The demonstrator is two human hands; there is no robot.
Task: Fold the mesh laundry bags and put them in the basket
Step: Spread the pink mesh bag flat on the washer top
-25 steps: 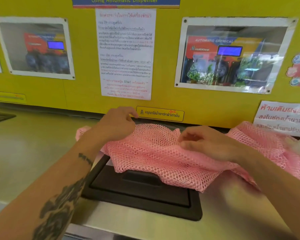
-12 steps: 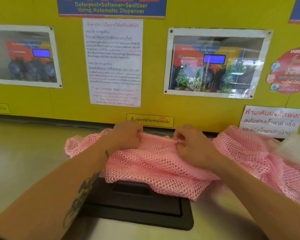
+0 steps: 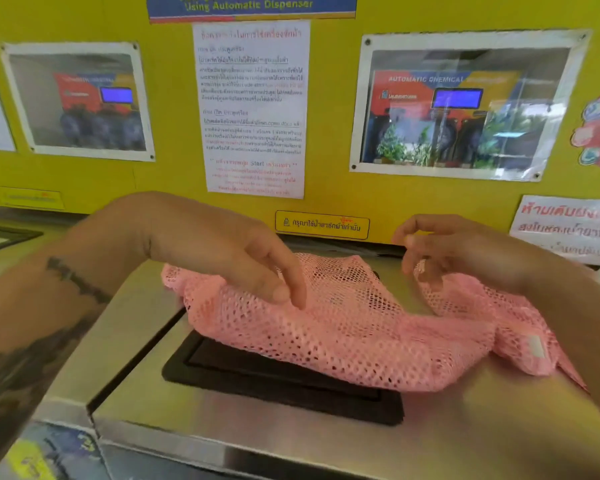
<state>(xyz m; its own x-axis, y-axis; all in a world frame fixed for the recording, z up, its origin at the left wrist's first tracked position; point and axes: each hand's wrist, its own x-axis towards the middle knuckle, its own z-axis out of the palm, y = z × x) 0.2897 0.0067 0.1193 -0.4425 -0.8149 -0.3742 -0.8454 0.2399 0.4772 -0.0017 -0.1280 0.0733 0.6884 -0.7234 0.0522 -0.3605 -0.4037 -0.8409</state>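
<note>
Since the frame 0.5 s earlier, both hands have lifted off the far edge of the pink mesh laundry bag (image 3: 343,327) and spread apart; the camera has also dipped closer. The bag lies rumpled on the steel tabletop (image 3: 465,420), partly covering a black recessed lid (image 3: 281,382), its long axis running left to right. The left hand (image 3: 229,258) hovers over the bag's left end, grip loosely open, fingertips (image 3: 293,292) touching or just above the mesh and holding nothing. The right hand (image 3: 440,251) is raised above the far right edge, fingers curled but apart; it appears empty, though motion blur makes this uncertain. The bag lies below and between the 2 hands, with the left hand nearer its surface. The bag's right end passes under the right forearm. No basket is in view. A white object at the right frame edge cannot be identified.
</note>
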